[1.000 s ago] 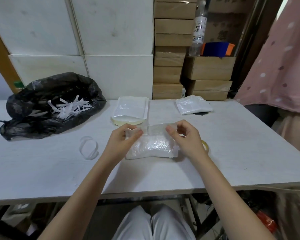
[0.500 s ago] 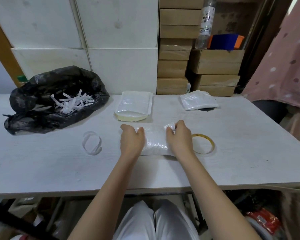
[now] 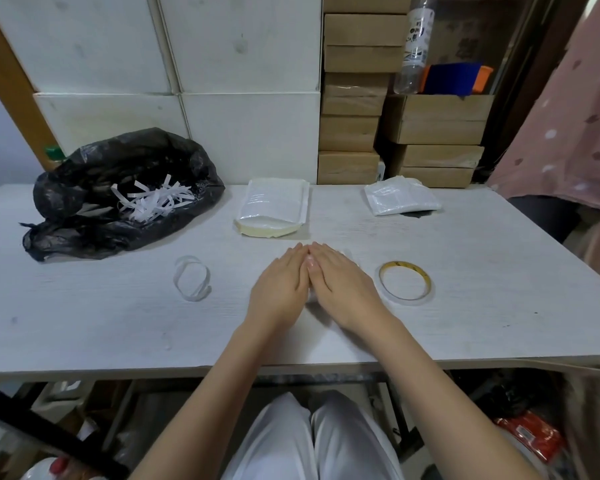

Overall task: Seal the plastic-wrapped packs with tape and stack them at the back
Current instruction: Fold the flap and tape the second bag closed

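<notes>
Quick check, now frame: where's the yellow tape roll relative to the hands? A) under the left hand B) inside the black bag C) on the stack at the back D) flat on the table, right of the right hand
D: the yellow tape roll lies flat on the table, just right of the right hand, untouched.

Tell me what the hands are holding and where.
Both hands, left and right, press flat on top of the wrapped pack, pinning it to the table; neither grips it.

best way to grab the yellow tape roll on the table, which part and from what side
Pinch the near-left arc of the tape roll with the right hand, thumb inside the hole, fingers outside. It lies flat on the table, a thin ring with an open centre, so there is little height to grip. Come from above; nothing crowds it.
</notes>
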Action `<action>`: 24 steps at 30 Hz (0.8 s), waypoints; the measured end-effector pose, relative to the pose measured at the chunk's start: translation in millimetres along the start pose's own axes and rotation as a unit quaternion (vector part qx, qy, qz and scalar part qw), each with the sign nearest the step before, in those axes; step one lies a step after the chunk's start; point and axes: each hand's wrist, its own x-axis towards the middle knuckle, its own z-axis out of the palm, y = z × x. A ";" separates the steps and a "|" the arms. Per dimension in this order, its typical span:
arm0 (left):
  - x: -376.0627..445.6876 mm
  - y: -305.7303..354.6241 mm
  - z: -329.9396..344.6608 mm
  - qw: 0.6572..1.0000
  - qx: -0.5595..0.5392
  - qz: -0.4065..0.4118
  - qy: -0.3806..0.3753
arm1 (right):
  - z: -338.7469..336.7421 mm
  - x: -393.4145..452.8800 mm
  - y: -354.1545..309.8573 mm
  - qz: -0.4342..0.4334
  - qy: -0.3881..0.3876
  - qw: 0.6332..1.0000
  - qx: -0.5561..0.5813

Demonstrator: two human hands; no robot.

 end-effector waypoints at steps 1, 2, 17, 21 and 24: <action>-2.4 2.3 -0.3 0.999 -0.016 -0.033 -0.002 | 0.2 -0.3 -2.3 0.016 -0.002 1.000 0.002; -3.5 3.4 -0.8 0.997 -0.026 -0.067 -0.005 | 0.4 -0.3 -5.0 0.028 -0.004 1.000 0.008; 6.7 -2.0 -38.5 0.959 -0.168 -0.226 -0.024 | -37.9 -5.4 22.9 0.194 0.070 0.968 0.146; 12.2 1.1 -37.5 0.955 -0.171 -0.234 -0.062 | -33.2 -3.4 25.1 0.235 -0.044 0.949 0.204; 19.4 -0.9 -37.4 0.942 -0.220 -0.244 -0.063 | -35.4 3.6 24.2 0.234 -0.012 0.944 0.233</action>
